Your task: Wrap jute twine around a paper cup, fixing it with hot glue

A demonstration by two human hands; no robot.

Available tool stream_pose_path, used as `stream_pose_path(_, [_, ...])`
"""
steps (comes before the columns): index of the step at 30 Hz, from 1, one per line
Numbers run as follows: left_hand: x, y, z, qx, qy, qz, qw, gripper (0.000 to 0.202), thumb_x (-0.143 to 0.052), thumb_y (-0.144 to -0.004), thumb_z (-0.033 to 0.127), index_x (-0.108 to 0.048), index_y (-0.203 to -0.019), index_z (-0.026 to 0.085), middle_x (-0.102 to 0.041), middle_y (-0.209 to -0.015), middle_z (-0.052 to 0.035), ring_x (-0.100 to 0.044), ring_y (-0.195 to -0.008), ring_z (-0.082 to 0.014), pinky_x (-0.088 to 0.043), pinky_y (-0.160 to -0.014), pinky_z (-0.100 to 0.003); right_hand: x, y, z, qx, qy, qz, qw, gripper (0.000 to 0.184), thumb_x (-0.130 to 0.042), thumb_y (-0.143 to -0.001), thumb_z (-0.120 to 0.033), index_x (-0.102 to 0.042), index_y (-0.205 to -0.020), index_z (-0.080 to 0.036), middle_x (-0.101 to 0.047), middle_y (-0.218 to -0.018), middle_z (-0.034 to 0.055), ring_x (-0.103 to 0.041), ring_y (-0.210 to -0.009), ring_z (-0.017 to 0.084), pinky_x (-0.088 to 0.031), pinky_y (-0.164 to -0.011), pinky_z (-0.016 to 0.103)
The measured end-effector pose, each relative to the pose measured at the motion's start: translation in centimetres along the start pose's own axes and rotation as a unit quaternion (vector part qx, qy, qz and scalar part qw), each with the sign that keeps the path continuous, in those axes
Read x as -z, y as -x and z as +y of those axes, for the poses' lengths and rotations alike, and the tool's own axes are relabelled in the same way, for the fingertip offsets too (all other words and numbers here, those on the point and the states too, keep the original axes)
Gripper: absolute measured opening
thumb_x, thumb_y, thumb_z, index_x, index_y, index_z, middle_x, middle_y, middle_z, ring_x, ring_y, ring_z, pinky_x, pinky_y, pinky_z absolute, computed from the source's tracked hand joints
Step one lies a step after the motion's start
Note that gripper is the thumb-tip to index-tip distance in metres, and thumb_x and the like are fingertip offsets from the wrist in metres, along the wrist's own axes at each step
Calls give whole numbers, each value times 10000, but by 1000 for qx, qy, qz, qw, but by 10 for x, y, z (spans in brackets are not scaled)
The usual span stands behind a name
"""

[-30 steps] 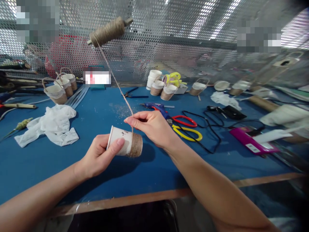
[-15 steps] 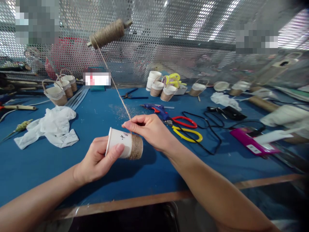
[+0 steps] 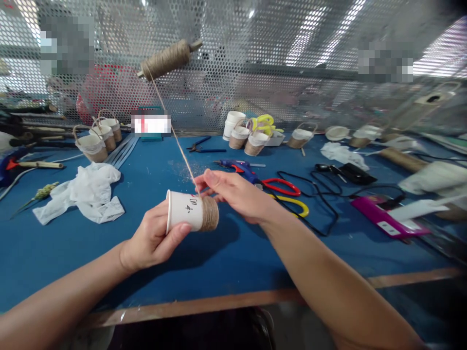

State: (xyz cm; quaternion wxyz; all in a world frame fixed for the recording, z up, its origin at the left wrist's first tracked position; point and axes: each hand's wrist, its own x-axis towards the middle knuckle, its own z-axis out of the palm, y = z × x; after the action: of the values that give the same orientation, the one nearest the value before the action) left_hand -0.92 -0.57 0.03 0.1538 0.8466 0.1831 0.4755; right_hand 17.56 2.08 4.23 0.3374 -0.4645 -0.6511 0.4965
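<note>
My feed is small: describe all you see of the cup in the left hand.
The cup looks like white paper, with dark markings and brown twine wound around its base end. The left hand holds it sideways above the table, mouth leftward, thumb on its outside. Whether the right hand touches it is unclear.

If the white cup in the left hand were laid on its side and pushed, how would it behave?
The cup would likely roll, being round, and curve, since it tapers. Its paper-like wall may dent; the rough twine band probably adds grip.
</note>
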Motion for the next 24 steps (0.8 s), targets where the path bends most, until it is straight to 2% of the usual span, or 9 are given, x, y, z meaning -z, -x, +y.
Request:
stream_pose_path(5, [0,1,-9,-17,-15,1,1000,134,-449,-784,71,-560,-765,143,-640,-762,-83,-570,-781,-191,-453,-705,-325,16,8,-5,-26,28,-114,993,381,-548,-771,-450,-544,-1011,-153,-604,-947,68,-589,-779,142,-504,-666,272])
stream_pose_path(10, [0,1,-15,-13,-10,-24,1000,131,-477,-779,78,-591,-800,139,-659,-868,-108,-562,-880,-211,-417,-816,-373,16,9,10,11,45,-130,990,368,-631,-733,-314,-537,-1052,-158,-617,-954,46,-589,-835,137,-480,-741,276])
stream_pose_path(12, [0,2,-16,18,12,-33,999,110,-509,-776,109,-613,-803,135,-664,-903,-111,-560,-877,-211,-411,-820,-366,14,9,15,12,35,-117,992,394,-637,-726,-313,-522,-1067,-153,-622,-953,53,-596,-841,147,-482,-745,293])
stream_pose_path(14, [1,2,-15,120,67,-40,990,126,-530,-791,187,-631,-832,125,-665,-909,-110,-566,-825,-198,-430,-773,-335,12,10,17,17,40,-98,994,437,-652,-709,-317,-505,-1083,-145,-610,-991,72,-595,-856,165,-488,-754,322])
stream_pose_path(16, [-1,2,-14,271,168,-34,947,251,-525,-808,318,-640,-879,107,-668,-847,-102,-572,-732,-174,-448,-690,-294,9,11,16,43,73,-69,994,449,-670,-690,-310,-509,-1077,-147,-569,-1063,89,-578,-897,179,-486,-782,346])
stream_pose_path(18, [-3,1,-14,401,278,-13,873,406,-515,-790,453,-646,-904,86,-657,-743,-89,-558,-619,-145,-438,-591,-254,6,13,14,75,113,-43,990,425,-678,-683,-290,-523,-1056,-159,-525,-1100,86,-559,-929,182,-478,-811,357])
stream_pose_path(19, [-4,0,-14,440,322,0,838,454,-527,-766,495,-652,-895,78,-648,-701,-80,-544,-575,-131,-423,-551,-236,4,13,13,86,130,-37,987,410,-678,-684,-280,-528,-1048,-166,-514,-1095,80,-554,-932,179,-476,-817,359])
stream_pose_path(21, [-5,-2,-15,477,375,20,795,469,-578,-719,514,-666,-857,75,-632,-654,-62,-519,-525,-108,-391,-505,-210,2,14,12,93,152,-36,983,397,-683,-679,-259,-536,-1038,-175,-509,-1071,70,-553,-922,173,-481,-810,353])
stream_pose_path(24, [-6,-3,-15,480,398,36,781,393,-636,-693,461,-678,-819,92,-633,-644,-40,-523,-544,-100,-392,-527,-198,2,13,13,81,151,-51,984,424,-697,-664,-273,-536,-1043,-173,-515,-1066,72,-559,-913,171,-482,-806,345])
